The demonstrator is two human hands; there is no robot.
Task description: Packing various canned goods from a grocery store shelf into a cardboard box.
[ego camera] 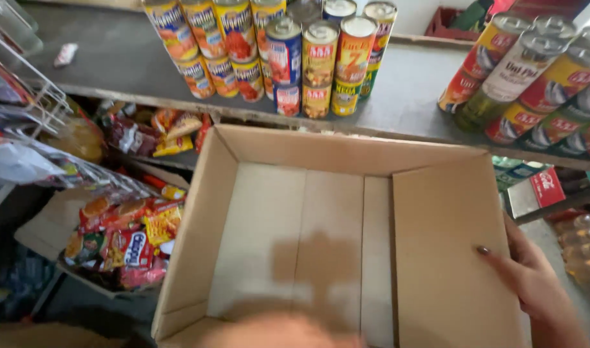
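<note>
Setting: shop interior seen from above; grey shelf runs across the upper frame, w/ lower shelving beneath it.
Box: open, empty cardboard box is held at centre frame, just below the shelf edge; flat inner bottom is exposed, w/ a shadow cast on it.
Box flap: right flap is folded out wide toward the right hand.
Right hand: right hand is seen at lower right, gripping the box's right side; thumb is laid on top of the flap, remaining fingers are hidden under/behind the cardboard, so the hand is clamped on the box edge.
Left hand: blurred skin-coloured shape is seen at bottom centre, touching the near box edge; ID as left hand is probable only; finger state cannot be told.
Cans, centre: stacked cans w/ yellow, red, blue labels are stood on the shelf, directly behind the box's far wall.
Cans, right: second group of cans is stacked at upper right, tilted in view, well apart from the centre stack.
Snack packets: red/orange snack packets are piled in a low carton to the left of the box.
Wire rack: white wire rack w/ hanging goods is seen at far left.
Bottles: clear bottles are partly visible at right edge, beside the right hand.
</note>
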